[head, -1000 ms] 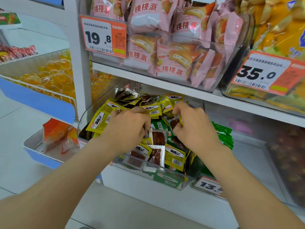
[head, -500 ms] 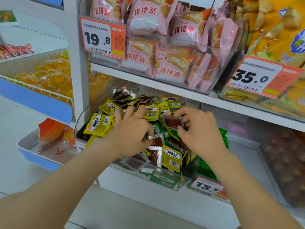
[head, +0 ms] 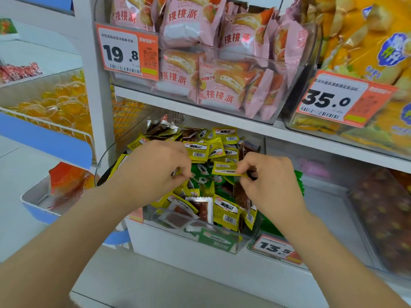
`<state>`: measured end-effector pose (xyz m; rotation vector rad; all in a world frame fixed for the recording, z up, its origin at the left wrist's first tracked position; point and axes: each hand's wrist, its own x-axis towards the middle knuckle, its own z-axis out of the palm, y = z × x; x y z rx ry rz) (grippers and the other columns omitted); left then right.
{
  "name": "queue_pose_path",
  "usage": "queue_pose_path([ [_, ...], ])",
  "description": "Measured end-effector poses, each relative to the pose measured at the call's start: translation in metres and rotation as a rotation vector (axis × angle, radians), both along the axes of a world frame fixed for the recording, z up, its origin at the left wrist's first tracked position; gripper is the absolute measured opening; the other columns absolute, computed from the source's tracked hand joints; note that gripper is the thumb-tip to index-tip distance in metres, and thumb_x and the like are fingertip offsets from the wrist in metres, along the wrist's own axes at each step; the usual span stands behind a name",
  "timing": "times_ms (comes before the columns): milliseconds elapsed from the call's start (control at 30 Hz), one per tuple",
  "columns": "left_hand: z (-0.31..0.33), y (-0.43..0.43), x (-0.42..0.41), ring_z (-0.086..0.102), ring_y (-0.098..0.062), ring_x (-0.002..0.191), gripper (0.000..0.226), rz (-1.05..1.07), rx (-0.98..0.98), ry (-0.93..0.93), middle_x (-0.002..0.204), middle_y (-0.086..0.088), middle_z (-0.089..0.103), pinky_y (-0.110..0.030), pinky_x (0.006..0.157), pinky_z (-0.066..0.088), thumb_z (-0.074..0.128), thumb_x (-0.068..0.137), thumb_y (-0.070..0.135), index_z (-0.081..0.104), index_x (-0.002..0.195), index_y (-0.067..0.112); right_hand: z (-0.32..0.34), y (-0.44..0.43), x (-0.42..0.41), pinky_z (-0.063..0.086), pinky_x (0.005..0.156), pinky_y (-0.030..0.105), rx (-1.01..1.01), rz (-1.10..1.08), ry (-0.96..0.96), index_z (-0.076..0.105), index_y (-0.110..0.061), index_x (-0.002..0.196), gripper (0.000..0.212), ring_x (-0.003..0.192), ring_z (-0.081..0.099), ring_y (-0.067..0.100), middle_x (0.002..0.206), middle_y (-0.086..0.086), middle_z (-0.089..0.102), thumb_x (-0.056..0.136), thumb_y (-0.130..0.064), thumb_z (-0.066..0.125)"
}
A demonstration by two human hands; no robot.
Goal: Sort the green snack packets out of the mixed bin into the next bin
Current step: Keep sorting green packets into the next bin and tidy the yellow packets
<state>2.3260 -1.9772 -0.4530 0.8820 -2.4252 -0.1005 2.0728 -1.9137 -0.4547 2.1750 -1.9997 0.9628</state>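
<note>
The clear mixed bin (head: 222, 243) on the lower shelf holds several yellow, brown and white-edged packets. Green snack packets (head: 203, 174) show in its middle, between my hands. My left hand (head: 153, 172) is over the left side of the pile, fingers curled, its fingertips pinching at the edge of a packet by the green ones; which one it grips I cannot tell. My right hand (head: 269, 181) pinches the right end of a yellow packet (head: 224, 168) lifted over the pile. The adjoining clear bin (head: 322, 196) on the right holds green packets (head: 298, 181), mostly hidden by my right wrist.
Above, a clear bin of pink cake packets (head: 222, 70) carries a 19.8 price tag (head: 126, 52). A 35.0 tag (head: 342, 98) hangs at upper right, a 13.5 tag (head: 275, 247) below the adjoining bin. A blue-edged tray (head: 37, 205) with an orange bag sits lower left.
Both hands have shifted within the mixed bin. My right hand has let go of the brown packet and now lifts a yellow one; green packets have come into sight between the hands.
</note>
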Motion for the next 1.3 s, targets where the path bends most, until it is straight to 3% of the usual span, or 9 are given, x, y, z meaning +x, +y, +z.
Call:
queue_pose_path([
  [200, 0.005, 0.004, 0.002, 0.072, -0.012, 0.093, 0.029, 0.006, -0.117, 0.019, 0.108, 0.013, 0.077, -0.041, 0.084, 0.058, 0.086, 0.073, 0.007, 0.063, 0.063, 0.023, -0.002, -0.001, 0.007, 0.064, 0.074, 0.035, -0.099, -0.071, -0.248, 0.067, -0.026, 0.099, 0.022, 0.075, 0.07, 0.001, 0.082, -0.017, 0.07, 0.087, -0.011, 0.079],
  [333, 0.002, 0.002, 0.007, 0.067, -0.001, 0.095, 0.026, 0.002, -0.067, 0.049, 0.103, 0.01, 0.078, -0.041, 0.079, 0.061, 0.083, 0.076, 0.005, 0.063, 0.069, 0.02, 0.002, -0.003, 0.011, 0.063, 0.073, 0.032, -0.118, -0.046, -0.418, 0.065, -0.025, 0.091, 0.018, 0.074, 0.072, 0.001, 0.079, -0.014, 0.073, 0.087, -0.019, 0.081],
  [533, -0.007, -0.003, 0.003, 0.071, -0.023, 0.086, 0.056, -0.036, 0.058, -0.051, 0.084, 0.002, 0.071, -0.047, 0.069, 0.058, 0.074, 0.073, -0.004, 0.039, 0.068, 0.039, 0.003, -0.007, 0.006, 0.045, 0.05, 0.033, -0.094, -0.209, 0.224, 0.06, -0.023, 0.099, 0.004, 0.065, 0.065, 0.029, 0.074, 0.0, 0.068, 0.099, -0.021, 0.063],
  [633, -0.008, -0.001, 0.003, 0.067, -0.017, 0.088, 0.042, -0.021, 0.16, -0.078, 0.086, 0.009, 0.068, -0.042, 0.077, 0.056, 0.072, 0.074, -0.001, 0.054, 0.072, 0.037, 0.012, -0.01, 0.011, 0.04, 0.06, 0.033, 0.138, -0.295, 0.437, 0.066, -0.02, 0.102, 0.016, 0.072, 0.06, 0.034, 0.074, 0.002, 0.059, 0.094, -0.007, 0.062],
  [767, -0.003, 0.007, -0.004, 0.06, -0.001, 0.086, 0.016, 0.016, 0.24, -0.055, 0.089, 0.017, 0.065, -0.027, 0.08, 0.051, 0.061, 0.075, 0.022, 0.072, 0.084, 0.03, 0.006, -0.012, 0.016, 0.045, 0.077, 0.033, 0.186, -0.113, 0.383, 0.066, -0.017, 0.095, 0.014, 0.096, 0.064, 0.03, 0.091, 0.005, 0.063, 0.083, -0.01, 0.067],
  [867, -0.005, 0.004, -0.01, 0.059, 0.001, 0.081, 0.006, 0.062, 0.231, -0.028, 0.084, 0.02, 0.064, -0.026, 0.079, 0.051, 0.07, 0.083, 0.026, 0.075, 0.081, 0.029, 0.0, -0.01, 0.022, 0.055, 0.088, 0.039, 0.155, 0.071, 0.255, 0.071, -0.022, 0.112, 0.027, 0.103, 0.06, 0.02, 0.106, -0.003, 0.064, 0.084, -0.019, 0.071],
  [1067, -0.006, 0.004, -0.016, 0.059, -0.007, 0.091, 0.032, 0.296, 0.381, 0.086, 0.114, 0.006, 0.05, -0.017, 0.076, 0.044, 0.081, 0.083, 0.016, 0.069, 0.108, 0.031, -0.011, -0.026, 0.034, 0.043, 0.102, 0.044, 0.199, -0.006, 0.615, 0.072, -0.026, 0.119, 0.034, 0.126, 0.052, 0.029, 0.124, 0.005, 0.061, 0.089, -0.039, 0.076],
  [1167, -0.006, 0.003, -0.012, 0.062, -0.015, 0.099, 0.034, 0.395, 0.442, 0.077, 0.116, 0.001, 0.062, -0.022, 0.08, 0.043, 0.075, 0.091, 0.017, 0.066, 0.123, 0.023, -0.012, -0.031, 0.034, 0.048, 0.094, 0.042, 0.048, -0.056, 0.506, 0.078, -0.026, 0.108, 0.023, 0.112, 0.055, 0.027, 0.11, 0.004, 0.064, 0.098, -0.037, 0.061],
  [1300, -0.006, 0.006, -0.011, 0.062, -0.01, 0.094, 0.029, 0.463, 0.482, 0.142, 0.096, 0.004, 0.065, -0.008, 0.065, 0.038, 0.073, 0.093, 0.017, 0.072, 0.122, 0.016, -0.007, -0.018, 0.03, 0.054, 0.078, 0.034, -0.107, 0.015, 0.116, 0.079, -0.025, 0.102, 0.021, 0.085, 0.059, 0.014, 0.088, -0.004, 0.065, 0.1, -0.032, 0.06],
])
